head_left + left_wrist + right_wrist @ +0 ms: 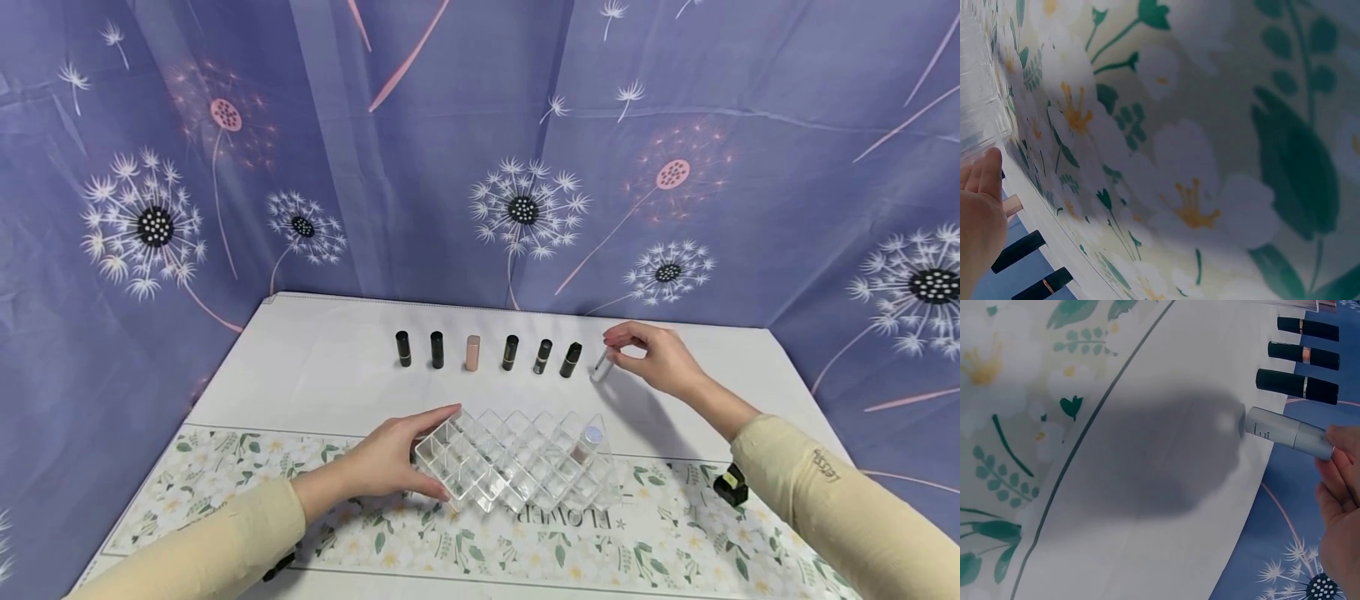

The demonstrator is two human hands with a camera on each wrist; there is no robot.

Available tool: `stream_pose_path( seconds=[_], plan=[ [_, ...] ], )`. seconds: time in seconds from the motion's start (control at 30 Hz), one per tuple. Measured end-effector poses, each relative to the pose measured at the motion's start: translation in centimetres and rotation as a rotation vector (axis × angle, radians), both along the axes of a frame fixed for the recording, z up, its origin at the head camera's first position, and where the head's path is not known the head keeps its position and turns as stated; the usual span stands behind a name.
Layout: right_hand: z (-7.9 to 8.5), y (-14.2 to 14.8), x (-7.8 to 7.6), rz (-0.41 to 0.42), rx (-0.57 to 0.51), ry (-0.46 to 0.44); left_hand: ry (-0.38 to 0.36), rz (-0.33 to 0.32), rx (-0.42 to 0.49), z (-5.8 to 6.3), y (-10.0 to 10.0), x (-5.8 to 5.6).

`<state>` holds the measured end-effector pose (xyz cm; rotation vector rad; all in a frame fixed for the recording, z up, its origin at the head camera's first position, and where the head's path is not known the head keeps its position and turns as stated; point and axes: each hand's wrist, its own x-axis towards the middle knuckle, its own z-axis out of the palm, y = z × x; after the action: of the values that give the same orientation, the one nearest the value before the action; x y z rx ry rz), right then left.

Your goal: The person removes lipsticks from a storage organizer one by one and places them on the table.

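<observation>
With fingers along one side and thumb at the near corner, my left hand [384, 458] holds the left end of a clear lipstick organizer [491, 482] divided into diamond-shaped slots. One lipstick with a pale lilac cap [593, 435] stands in a slot near its right end. At the back right, the thumb and fingers of my right hand [663, 358] pinch the top of a silver-white lipstick [1282, 430]. That tube stands upright at the right end of a row, its base close over the white tabletop in the right wrist view.
Left of it in the row stand several black lipsticks [570, 360] and one rose-gold lipstick [472, 353]. A floral mat [360, 533] lies under the organizer on the white table [300, 358]. Purple dandelion curtains [420, 167] hang behind. A small black object [731, 485] shows beside the right sleeve.
</observation>
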<state>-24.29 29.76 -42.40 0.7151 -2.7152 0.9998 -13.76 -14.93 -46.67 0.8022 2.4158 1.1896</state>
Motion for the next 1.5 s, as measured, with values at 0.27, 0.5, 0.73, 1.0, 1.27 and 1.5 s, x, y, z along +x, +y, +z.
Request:
stream_pose_path(
  seconds=[0.27, 0.5, 0.73, 1.0, 1.27, 1.5],
  plan=[
    [-0.6, -0.1, -0.3, 0.008, 0.017, 0.023, 0.001, 0.001, -0.004, 0.0, 0.0, 0.0],
    [-0.9, -0.2, -0.3, 0.009, 0.038, 0.019, -0.012, 0.003, -0.001, 0.1, 0.0, 0.1],
    [-0.9, -0.4, -0.2, 0.012, 0.049, -0.004, -0.01, 0.0, -0.001, 0.1, 0.0, 0.1],
    [-0.5, 0.0, 0.2, 0.011, 0.06, -0.022, -0.01, 0.004, -0.005, 0.1, 0.0, 0.1],
    [1.0, 0.6, 1.5, -0.013, 0.082, -0.004, -0.018, 0.002, 0.0, 0.0, 0.0, 0.1],
    [2.1, 0.4, 2.9, 0.022, 0.086, 0.036, -0.007, 0.001, 0.008, -0.1, -0.1, -0.1]
  ],
)
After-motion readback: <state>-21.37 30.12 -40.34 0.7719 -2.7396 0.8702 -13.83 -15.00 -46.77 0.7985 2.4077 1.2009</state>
